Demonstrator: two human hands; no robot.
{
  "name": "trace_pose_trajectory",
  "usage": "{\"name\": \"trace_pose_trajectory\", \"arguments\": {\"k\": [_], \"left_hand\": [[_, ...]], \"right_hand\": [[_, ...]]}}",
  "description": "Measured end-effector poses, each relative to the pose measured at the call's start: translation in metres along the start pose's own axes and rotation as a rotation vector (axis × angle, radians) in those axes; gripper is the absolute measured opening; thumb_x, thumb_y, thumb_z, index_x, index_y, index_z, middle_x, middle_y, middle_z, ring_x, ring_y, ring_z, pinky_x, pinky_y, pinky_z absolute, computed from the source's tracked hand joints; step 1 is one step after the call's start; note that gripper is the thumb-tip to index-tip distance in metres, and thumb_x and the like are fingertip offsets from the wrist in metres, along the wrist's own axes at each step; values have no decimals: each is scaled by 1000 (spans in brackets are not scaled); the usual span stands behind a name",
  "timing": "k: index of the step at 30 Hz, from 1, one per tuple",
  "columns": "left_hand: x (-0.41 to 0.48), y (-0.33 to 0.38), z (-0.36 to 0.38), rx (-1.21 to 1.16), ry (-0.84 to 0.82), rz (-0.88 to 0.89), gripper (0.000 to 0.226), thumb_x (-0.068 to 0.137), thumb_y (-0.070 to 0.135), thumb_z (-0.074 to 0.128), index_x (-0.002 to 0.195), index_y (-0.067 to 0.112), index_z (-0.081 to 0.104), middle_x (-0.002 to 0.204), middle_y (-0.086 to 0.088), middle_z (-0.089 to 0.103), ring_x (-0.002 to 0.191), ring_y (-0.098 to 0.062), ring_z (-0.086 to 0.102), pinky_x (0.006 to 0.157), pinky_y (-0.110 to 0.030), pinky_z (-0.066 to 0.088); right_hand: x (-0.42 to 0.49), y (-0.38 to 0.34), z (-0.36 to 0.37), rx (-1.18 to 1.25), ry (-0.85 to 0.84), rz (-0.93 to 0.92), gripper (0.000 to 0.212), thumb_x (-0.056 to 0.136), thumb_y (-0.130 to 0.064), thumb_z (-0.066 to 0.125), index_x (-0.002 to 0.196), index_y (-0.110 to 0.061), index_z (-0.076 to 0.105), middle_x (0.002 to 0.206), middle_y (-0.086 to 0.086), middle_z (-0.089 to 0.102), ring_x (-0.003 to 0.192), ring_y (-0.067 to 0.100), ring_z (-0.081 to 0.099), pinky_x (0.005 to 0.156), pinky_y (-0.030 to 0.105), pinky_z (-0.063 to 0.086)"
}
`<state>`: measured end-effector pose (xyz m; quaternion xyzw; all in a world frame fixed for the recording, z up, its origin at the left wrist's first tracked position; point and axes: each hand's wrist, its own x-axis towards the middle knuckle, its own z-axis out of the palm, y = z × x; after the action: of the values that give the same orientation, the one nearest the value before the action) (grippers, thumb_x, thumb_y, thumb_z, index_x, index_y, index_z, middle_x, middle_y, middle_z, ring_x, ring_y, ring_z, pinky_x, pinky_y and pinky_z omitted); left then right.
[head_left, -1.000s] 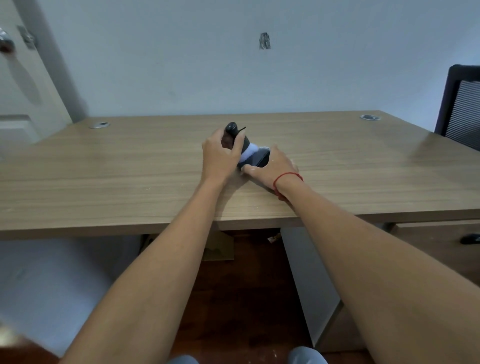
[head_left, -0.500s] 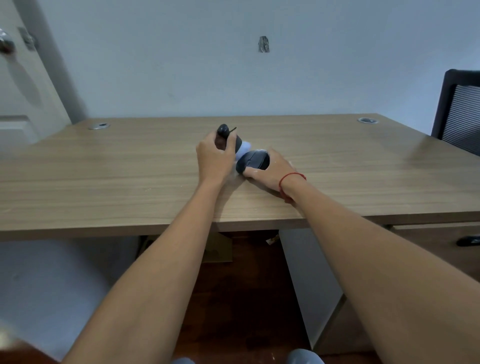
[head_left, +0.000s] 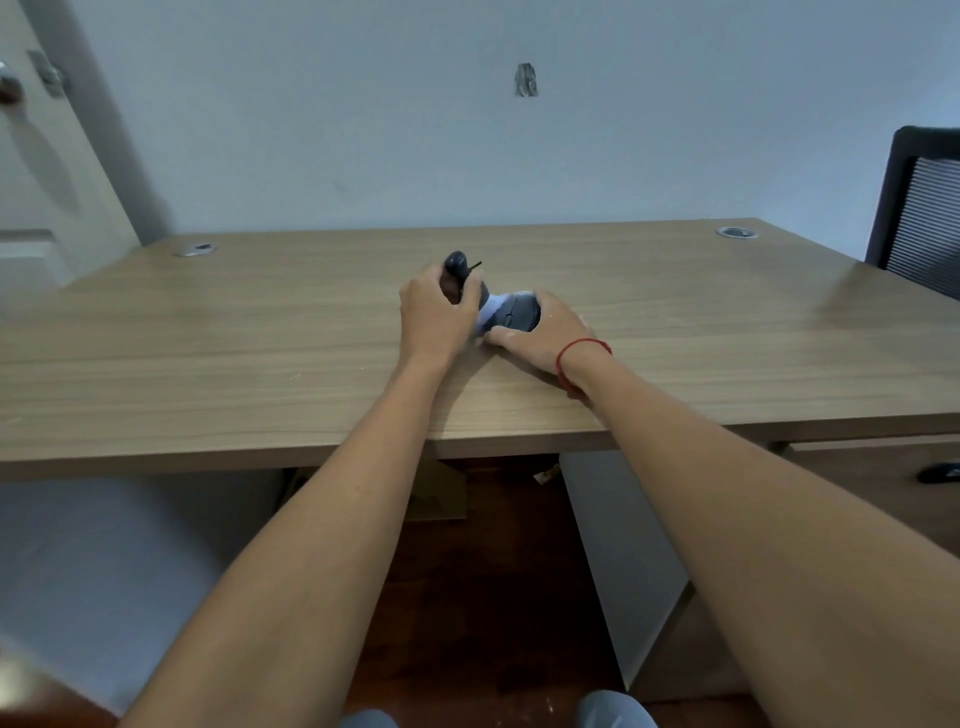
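My left hand (head_left: 434, 314) grips a small dark bottle-like object (head_left: 457, 267) with a rounded top and a thin black stalk, upright on the wooden desk (head_left: 260, 338). My right hand (head_left: 548, 335), a red string round its wrist, holds a dark computer mouse (head_left: 517, 312) tilted on its side. A pale white-blue cloth or tissue (head_left: 488, 312) shows between the two hands, against the mouse. Most of the dark object's body is hidden behind my left fingers.
Two round cable grommets (head_left: 196, 250) (head_left: 736, 232) sit at the desk's far corners. A dark mesh chair (head_left: 919, 208) stands at the right. A drawer with a black handle (head_left: 940, 473) is under the desk's right side; a door (head_left: 31, 156) is at the left.
Both hands stay together at the desk's middle. The mouse has turned in my right hand, and the pale cloth shifted against it. The dark object stays in my left hand.
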<state>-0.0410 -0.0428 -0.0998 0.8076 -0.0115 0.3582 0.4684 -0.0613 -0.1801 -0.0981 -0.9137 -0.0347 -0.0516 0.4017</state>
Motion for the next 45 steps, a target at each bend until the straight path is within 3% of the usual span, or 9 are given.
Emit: {"name": "trace_pose_trajectory", "arguments": {"k": [6, 9, 14, 21, 26, 31, 35, 43, 45], "left_hand": [[-2, 4, -2, -94, 99, -29, 32, 85, 30, 64, 72, 1, 61, 68, -11, 67, 65, -26, 61, 63, -31, 46], [-2, 4, -1, -49, 57, -6, 31, 83, 29, 67, 67, 3, 59, 65, -13, 66, 65, -29, 62, 62, -33, 45], [-4, 7, -3, -29, 119, 21, 33, 79, 25, 66, 59, 2, 53, 57, -14, 61, 55, -27, 55, 55, -32, 42], [-4, 3, 0, 82, 79, 36, 32, 82, 29, 65, 62, 9, 52, 61, -12, 63, 61, -32, 56, 60, -39, 46], [1, -3, -1, -26, 61, -41, 28, 87, 31, 64, 69, 10, 56, 67, -5, 60, 64, -22, 52, 58, -23, 33], [2, -6, 2, -19, -62, -58, 35, 87, 35, 64, 77, 1, 65, 74, -12, 69, 70, -25, 62, 63, -30, 47], [-1, -1, 0, -66, -110, -83, 31, 85, 33, 66, 67, 9, 61, 57, 5, 57, 54, -9, 53, 50, -10, 38], [-4, 7, -2, -79, -24, -104, 36, 79, 27, 68, 49, 16, 53, 47, 6, 54, 42, -2, 50, 47, -14, 40], [-5, 9, -5, -119, -11, -133, 34, 75, 25, 70, 47, 18, 52, 46, 4, 55, 45, -13, 61, 51, -27, 52]], "right_hand": [[5, 5, -7, 97, -73, -58, 39, 72, -37, 74, 103, -20, 55, 97, -1, 58, 88, 19, 56, 65, 24, 41], [5, 9, -12, 144, -88, -95, 42, 78, -29, 74, 115, -20, 56, 101, -4, 56, 93, 16, 54, 70, 22, 40], [6, 12, -11, 151, -96, -120, 33, 72, -35, 82, 83, -27, 52, 83, -11, 55, 70, 1, 51, 54, 11, 37], [9, 13, -9, 120, -80, -114, 46, 79, -28, 74, 117, -14, 54, 106, -2, 53, 95, 17, 52, 73, 23, 42], [15, 10, -3, 64, -17, -110, 43, 71, -52, 62, 94, -16, 57, 111, 5, 57, 93, 22, 55, 79, 30, 43], [13, 11, -3, 37, -18, -166, 26, 90, -28, 57, 113, -14, 60, 108, 4, 61, 100, 22, 57, 81, 28, 41], [14, 13, -5, 42, -5, -149, 30, 93, -24, 54, 121, -14, 56, 110, 0, 57, 101, 17, 53, 83, 27, 38], [14, 12, -1, 34, 17, -138, 35, 93, -32, 54, 123, -13, 58, 119, 5, 62, 108, 21, 55, 90, 31, 43], [14, 11, -2, 29, 21, -141, 34, 95, -31, 52, 122, -13, 58, 119, 6, 61, 109, 21, 55, 88, 29, 40]]}}
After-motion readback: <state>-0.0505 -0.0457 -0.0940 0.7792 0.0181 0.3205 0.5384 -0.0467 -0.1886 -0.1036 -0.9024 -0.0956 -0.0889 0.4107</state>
